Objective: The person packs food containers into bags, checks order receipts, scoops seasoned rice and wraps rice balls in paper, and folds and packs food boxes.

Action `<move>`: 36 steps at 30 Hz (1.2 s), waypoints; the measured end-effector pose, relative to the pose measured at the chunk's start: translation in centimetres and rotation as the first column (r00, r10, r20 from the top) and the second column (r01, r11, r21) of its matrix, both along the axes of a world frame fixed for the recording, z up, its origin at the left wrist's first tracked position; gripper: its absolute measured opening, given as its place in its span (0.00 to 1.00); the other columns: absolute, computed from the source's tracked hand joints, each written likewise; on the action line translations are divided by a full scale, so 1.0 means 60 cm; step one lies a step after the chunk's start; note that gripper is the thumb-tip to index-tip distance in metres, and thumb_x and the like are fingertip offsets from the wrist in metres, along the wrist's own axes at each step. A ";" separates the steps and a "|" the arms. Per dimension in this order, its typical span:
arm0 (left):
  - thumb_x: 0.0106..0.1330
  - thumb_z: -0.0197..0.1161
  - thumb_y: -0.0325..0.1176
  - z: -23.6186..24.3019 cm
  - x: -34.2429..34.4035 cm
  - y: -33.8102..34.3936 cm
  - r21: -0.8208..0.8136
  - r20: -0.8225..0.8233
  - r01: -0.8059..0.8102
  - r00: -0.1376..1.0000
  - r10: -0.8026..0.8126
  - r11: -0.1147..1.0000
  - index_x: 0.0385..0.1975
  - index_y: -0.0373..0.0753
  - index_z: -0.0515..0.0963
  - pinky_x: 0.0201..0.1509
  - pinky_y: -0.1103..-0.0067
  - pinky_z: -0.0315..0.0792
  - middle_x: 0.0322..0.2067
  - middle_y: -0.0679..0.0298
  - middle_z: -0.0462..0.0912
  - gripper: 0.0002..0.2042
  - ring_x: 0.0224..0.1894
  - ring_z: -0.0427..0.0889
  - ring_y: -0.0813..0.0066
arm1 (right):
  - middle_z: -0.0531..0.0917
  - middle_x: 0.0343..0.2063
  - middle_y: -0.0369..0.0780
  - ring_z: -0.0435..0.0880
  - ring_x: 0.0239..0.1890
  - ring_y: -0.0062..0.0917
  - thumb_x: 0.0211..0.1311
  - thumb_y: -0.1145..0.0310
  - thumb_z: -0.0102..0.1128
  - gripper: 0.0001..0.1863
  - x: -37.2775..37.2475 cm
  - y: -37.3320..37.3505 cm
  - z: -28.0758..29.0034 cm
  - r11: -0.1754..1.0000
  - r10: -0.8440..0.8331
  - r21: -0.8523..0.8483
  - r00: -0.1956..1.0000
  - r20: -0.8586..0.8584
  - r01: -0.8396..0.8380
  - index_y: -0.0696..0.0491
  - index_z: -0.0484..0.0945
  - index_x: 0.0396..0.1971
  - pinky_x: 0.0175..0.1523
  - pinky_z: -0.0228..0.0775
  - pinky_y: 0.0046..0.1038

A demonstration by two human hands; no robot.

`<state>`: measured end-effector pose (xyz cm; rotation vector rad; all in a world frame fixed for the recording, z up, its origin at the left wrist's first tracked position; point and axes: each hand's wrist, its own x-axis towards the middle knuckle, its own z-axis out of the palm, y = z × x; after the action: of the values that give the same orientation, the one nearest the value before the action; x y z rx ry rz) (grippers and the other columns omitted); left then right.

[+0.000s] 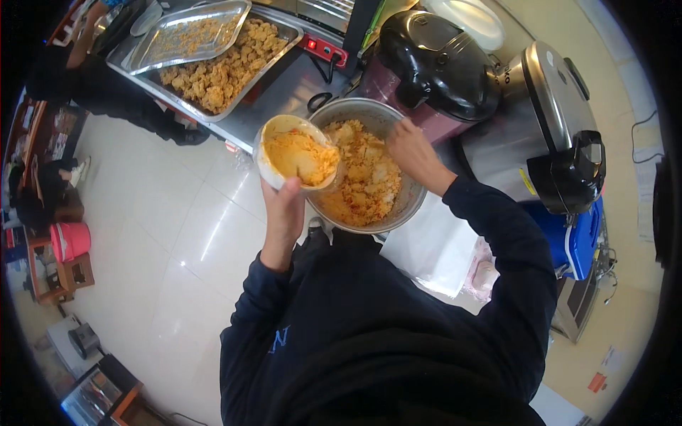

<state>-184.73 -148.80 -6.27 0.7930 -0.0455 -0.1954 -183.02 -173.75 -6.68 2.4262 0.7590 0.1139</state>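
My left hand [283, 213] grips a round white tub [268, 170] from its near side, thumb on the rim. The tub tilts toward a metal pot [412, 206] and overlaps its left edge. Inside the tub is a thick orange mixture [302, 157], heaped toward the pot side. The pot holds rice [373, 174], partly coloured orange with paler clumps. My right hand [418, 153] is over the pot's right side, its fingers closed together and pointing down inward. Whatever the fingers hold, if anything, cannot be made out.
Beyond the pot stand a black-lidded cooker [440, 64] and a steel cooker [540, 128]. A tray of fried pieces [227, 67] lies at the far left under a tilted metal tray [153, 53]. A blue box [579, 241] sits at right. Another person's dark-clothed leg [135, 99] shows at left.
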 end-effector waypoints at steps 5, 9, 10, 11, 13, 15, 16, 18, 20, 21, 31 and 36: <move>0.40 0.75 0.44 -0.037 -0.013 -0.011 0.083 0.057 -0.148 0.988 0.143 0.986 0.59 0.35 0.50 0.60 0.73 0.58 0.53 0.60 0.62 0.48 0.57 0.62 0.69 | 0.78 0.17 0.37 0.75 0.30 0.27 0.43 0.68 0.56 0.05 -0.043 0.003 0.022 0.996 -0.023 0.074 0.956 -0.291 0.046 0.49 0.78 0.14 0.48 0.58 0.28; 0.37 0.75 0.42 -0.030 -0.008 -0.019 0.251 0.255 -0.289 0.940 0.225 0.924 0.58 0.35 0.50 0.60 0.73 0.58 0.52 0.59 0.60 0.49 0.56 0.62 0.68 | 0.78 0.16 0.39 0.77 0.26 0.30 0.47 0.66 0.58 0.06 -0.060 0.013 0.031 0.972 -0.112 0.113 0.830 -0.546 0.205 0.50 0.81 0.19 0.50 0.55 0.34; 0.37 0.76 0.39 -0.025 -0.005 -0.022 0.188 0.198 -0.259 0.955 0.222 0.947 0.57 0.36 0.51 0.59 0.73 0.60 0.52 0.58 0.60 0.48 0.56 0.63 0.68 | 0.78 0.16 0.39 0.77 0.26 0.30 0.47 0.66 0.58 0.06 -0.065 0.016 0.030 0.972 -0.116 0.109 0.827 -0.550 0.209 0.50 0.81 0.19 0.50 0.55 0.34; 0.37 0.76 0.39 -0.021 -0.004 -0.023 0.187 0.193 -0.255 0.956 0.219 0.949 0.57 0.36 0.51 0.59 0.73 0.60 0.52 0.58 0.60 0.48 0.56 0.63 0.68 | 0.79 0.17 0.39 0.77 0.28 0.30 0.50 0.65 0.57 0.06 -0.072 0.018 0.026 0.924 -0.112 0.208 0.746 -0.656 0.322 0.49 0.82 0.22 0.50 0.53 0.34; 0.37 0.76 0.36 -0.013 -0.001 -0.025 0.210 0.196 -0.203 0.967 0.162 0.956 0.57 0.37 0.51 0.58 0.74 0.61 0.51 0.58 0.61 0.47 0.55 0.64 0.68 | 0.80 0.19 0.39 0.77 0.29 0.29 0.53 0.64 0.56 0.07 -0.087 0.021 0.011 0.849 -0.090 0.286 0.655 -0.750 0.444 0.47 0.82 0.25 0.49 0.51 0.33; 0.37 0.76 0.33 -0.009 0.002 -0.028 0.221 0.230 -0.179 0.965 0.127 0.959 0.56 0.37 0.51 0.58 0.74 0.62 0.51 0.58 0.61 0.46 0.54 0.64 0.69 | 0.80 0.20 0.40 0.78 0.27 0.33 0.56 0.63 0.54 0.09 -0.105 0.020 -0.014 0.753 -0.002 0.418 0.638 -0.770 0.508 0.46 0.82 0.29 0.54 0.51 0.38; 0.37 0.76 0.32 0.001 0.004 -0.029 0.280 0.246 -0.156 0.965 0.086 0.947 0.56 0.37 0.51 0.58 0.74 0.62 0.51 0.58 0.61 0.46 0.54 0.65 0.69 | 0.80 0.20 0.40 0.78 0.27 0.33 0.56 0.63 0.54 0.09 -0.112 0.021 -0.015 0.751 -0.004 0.419 0.637 -0.771 0.511 0.46 0.82 0.29 0.54 0.51 0.38; 0.37 0.77 0.32 0.000 0.008 -0.032 0.340 0.258 -0.128 0.965 0.038 0.932 0.56 0.37 0.51 0.58 0.73 0.62 0.51 0.58 0.60 0.46 0.54 0.65 0.69 | 0.81 0.23 0.39 0.78 0.29 0.31 0.56 0.64 0.53 0.09 -0.128 0.022 -0.016 0.698 0.000 0.464 0.647 -0.762 0.546 0.46 0.82 0.30 0.51 0.51 0.35; 0.38 0.77 0.33 -0.012 0.017 -0.031 0.430 0.362 -0.162 0.932 -0.005 0.888 0.56 0.37 0.51 0.57 0.74 0.63 0.52 0.57 0.60 0.46 0.54 0.65 0.69 | 0.82 0.26 0.38 0.76 0.31 0.28 0.57 0.61 0.54 0.09 -0.132 0.019 -0.005 0.655 0.013 0.462 0.603 -0.798 0.598 0.46 0.82 0.30 0.48 0.49 0.32; 0.38 0.77 0.33 -0.012 0.016 -0.031 0.432 0.362 -0.160 0.932 -0.008 0.887 0.56 0.37 0.51 0.57 0.74 0.63 0.52 0.57 0.60 0.46 0.54 0.65 0.69 | 0.82 0.28 0.36 0.74 0.32 0.25 0.57 0.59 0.54 0.10 -0.132 0.018 0.003 0.613 0.029 0.454 0.555 -0.831 0.647 0.45 0.82 0.31 0.45 0.48 0.30; 0.41 0.74 0.30 -0.011 0.040 -0.049 0.445 0.424 -0.245 0.905 0.038 0.861 0.56 0.38 0.51 0.57 0.75 0.63 0.51 0.57 0.61 0.43 0.54 0.65 0.68 | 0.83 0.29 0.38 0.76 0.33 0.27 0.57 0.58 0.52 0.12 -0.071 -0.047 0.039 0.537 0.032 0.628 0.730 -0.682 0.563 0.44 0.83 0.32 0.45 0.50 0.29; 0.46 0.70 0.28 0.001 0.033 -0.049 0.282 0.204 -0.140 0.975 0.083 0.949 0.57 0.41 0.51 0.56 0.75 0.65 0.51 0.58 0.63 0.39 0.53 0.67 0.68 | 0.82 0.26 0.40 0.78 0.31 0.30 0.56 0.58 0.54 0.12 -0.060 -0.078 0.096 0.415 -0.104 0.704 0.799 -0.593 0.577 0.47 0.83 0.32 0.48 0.56 0.29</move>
<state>-182.72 -151.73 -6.22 1.1084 -0.1543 -0.0167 -186.64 -178.42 -0.95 3.6630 0.3318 -0.3911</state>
